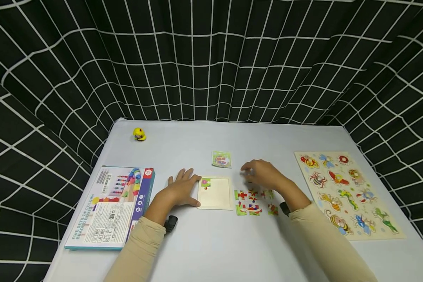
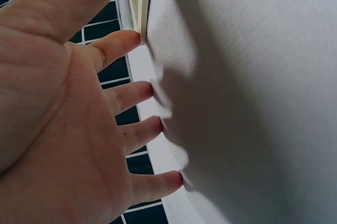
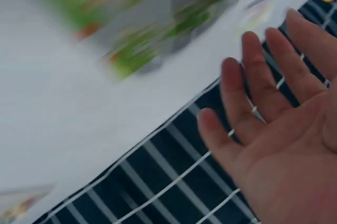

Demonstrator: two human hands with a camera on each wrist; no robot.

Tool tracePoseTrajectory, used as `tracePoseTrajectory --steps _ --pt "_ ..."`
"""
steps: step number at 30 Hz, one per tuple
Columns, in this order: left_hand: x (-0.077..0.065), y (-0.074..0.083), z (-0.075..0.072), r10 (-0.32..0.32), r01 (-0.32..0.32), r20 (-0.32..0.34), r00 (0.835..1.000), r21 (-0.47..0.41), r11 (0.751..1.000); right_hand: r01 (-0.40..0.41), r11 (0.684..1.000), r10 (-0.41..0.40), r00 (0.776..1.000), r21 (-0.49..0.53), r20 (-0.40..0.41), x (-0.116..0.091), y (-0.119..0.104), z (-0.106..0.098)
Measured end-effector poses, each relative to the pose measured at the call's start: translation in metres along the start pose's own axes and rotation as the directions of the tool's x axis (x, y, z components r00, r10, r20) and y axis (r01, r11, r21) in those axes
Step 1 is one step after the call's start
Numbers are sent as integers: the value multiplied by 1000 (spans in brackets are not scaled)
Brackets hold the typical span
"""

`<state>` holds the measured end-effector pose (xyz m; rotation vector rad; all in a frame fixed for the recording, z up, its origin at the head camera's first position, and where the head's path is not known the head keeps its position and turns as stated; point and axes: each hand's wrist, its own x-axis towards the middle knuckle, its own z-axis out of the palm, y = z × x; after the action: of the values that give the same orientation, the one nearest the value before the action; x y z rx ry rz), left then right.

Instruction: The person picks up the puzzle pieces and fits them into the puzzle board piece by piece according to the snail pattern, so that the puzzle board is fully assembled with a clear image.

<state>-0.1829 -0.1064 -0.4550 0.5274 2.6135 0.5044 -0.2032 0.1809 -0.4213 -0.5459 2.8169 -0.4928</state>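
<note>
A shallow wooden puzzle tray (image 1: 216, 197) lies mid-table, with a green and pink jigsaw piece (image 1: 206, 183) in its upper left corner. Along the tray's left side my left hand (image 1: 181, 190) spreads its fingers, thumb and index finger at the edge. In the left wrist view that hand's fingertips (image 2: 143, 88) rest on the white tabletop beside the tray edge (image 2: 143, 16). Loose red and green jigsaw pieces (image 1: 241, 209) are laid out right of the tray. My right hand (image 1: 262, 173) hovers just beyond them, its fingers loosely extended and holding nothing in the right wrist view.
Behind the tray lies a small stack of picture cards (image 1: 221, 159). A bead toy box (image 1: 109, 211) occupies the left side, a wooden insect puzzle board (image 1: 349, 196) the right. A yellow toy duck (image 1: 139, 134) stands at the back left, before a black gridded curtain (image 1: 211, 78).
</note>
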Motion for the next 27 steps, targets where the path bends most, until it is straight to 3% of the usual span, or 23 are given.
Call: tracePoseTrajectory --steps 3,8,19,27 --pt "-2 -1 -1 -2 2 6 1000 -4 1000 -33 997 33 999 -63 -9 -8 15 1" --pt "-2 -3 -1 -4 4 5 1000 5 1000 -13 998 11 999 -65 -32 -13 28 8" --pt "-3 -2 -3 -4 4 6 1000 -14 1000 -54 995 46 995 -87 -86 -10 30 14" --pt "-1 0 -3 -5 5 5 1000 -5 1000 10 996 -21 992 -94 -123 -9 27 19"
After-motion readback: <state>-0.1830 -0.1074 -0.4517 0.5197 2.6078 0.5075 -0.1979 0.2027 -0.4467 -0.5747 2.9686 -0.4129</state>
